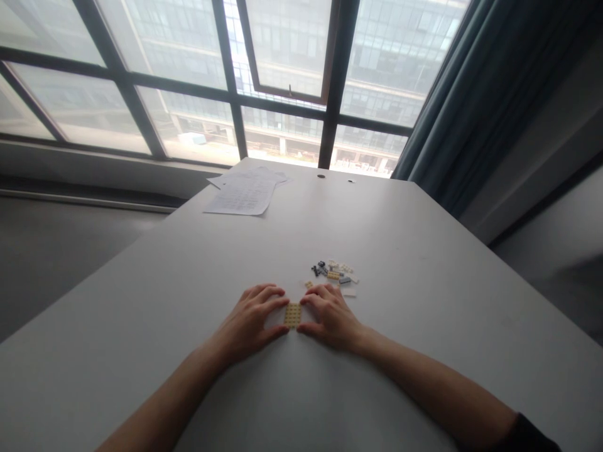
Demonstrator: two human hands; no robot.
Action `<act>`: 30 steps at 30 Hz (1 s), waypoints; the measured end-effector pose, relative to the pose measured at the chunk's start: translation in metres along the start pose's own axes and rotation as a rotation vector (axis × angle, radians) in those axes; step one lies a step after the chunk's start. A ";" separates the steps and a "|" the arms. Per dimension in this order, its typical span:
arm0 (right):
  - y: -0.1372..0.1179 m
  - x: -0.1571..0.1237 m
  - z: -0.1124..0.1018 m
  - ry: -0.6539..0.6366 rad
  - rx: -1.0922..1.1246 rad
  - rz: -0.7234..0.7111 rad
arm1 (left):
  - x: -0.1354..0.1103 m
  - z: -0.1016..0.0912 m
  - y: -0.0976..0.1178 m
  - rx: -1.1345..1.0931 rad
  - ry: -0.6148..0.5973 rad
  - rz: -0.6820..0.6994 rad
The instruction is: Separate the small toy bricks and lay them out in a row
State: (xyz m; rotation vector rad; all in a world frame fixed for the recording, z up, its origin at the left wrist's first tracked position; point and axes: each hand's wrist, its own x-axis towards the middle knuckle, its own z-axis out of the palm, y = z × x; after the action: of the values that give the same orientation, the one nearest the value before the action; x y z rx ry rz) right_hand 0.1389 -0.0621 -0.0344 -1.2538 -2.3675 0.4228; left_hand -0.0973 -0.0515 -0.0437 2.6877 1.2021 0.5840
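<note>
Daylight comes through a wide, dark-framed window (pixel 287 47) in the head camera's view, with a building outside and a blue-grey curtain (pixel 452 94) hanging at its right side. Below the window stretches a white table (pixel 400 232), and on it, close to the person, lies a small tan plate (pixel 293 316) covered in studs, the toy-brick kind. Left hand (pixel 257 317) and right hand (pixel 332 317) grasp this plate between them, one from each side, with thumb and fingertips at its left and right edges; the studded top shows in the gap between the hands. Both wrists rest low, nearer the person than the plate, and a dark sleeve (pixel 532 433) shows on the right arm, well to the right of the plate. Just beyond the plate and to its right sits a loose heap of toy pieces: small black pieces (pixel 321 264) on the heap's side nearest the plate's line, white pieces (pixel 340 267) further right, and a yellowish brick (pixel 333 275) beside a grey brick (pixel 345 280). Nearer the plate, just past the right hand's fingers, are a little tan piece (pixel 308 285) and a flat white piece (pixel 349 292), the latter partly behind the hand. Far beyond the plate and to its left, overlapping sheets of paper (pixel 242 194) lie near the table's far edge.
</note>
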 end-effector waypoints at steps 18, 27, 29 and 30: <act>0.002 -0.003 0.002 0.043 0.044 0.002 | 0.000 0.001 0.000 0.002 0.004 -0.002; 0.032 0.003 -0.017 0.133 -0.043 0.092 | 0.001 -0.002 0.002 -0.028 0.005 -0.014; 0.039 0.005 -0.021 0.137 -0.082 0.095 | 0.001 -0.002 0.003 -0.026 -0.003 -0.020; 0.042 0.006 -0.023 0.144 -0.095 0.098 | 0.001 -0.002 0.003 -0.024 -0.006 -0.022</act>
State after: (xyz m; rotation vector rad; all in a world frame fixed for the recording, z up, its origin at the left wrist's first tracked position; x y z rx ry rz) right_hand 0.1771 -0.0326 -0.0320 -1.3985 -2.2357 0.2429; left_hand -0.0960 -0.0526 -0.0407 2.6508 1.2136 0.5829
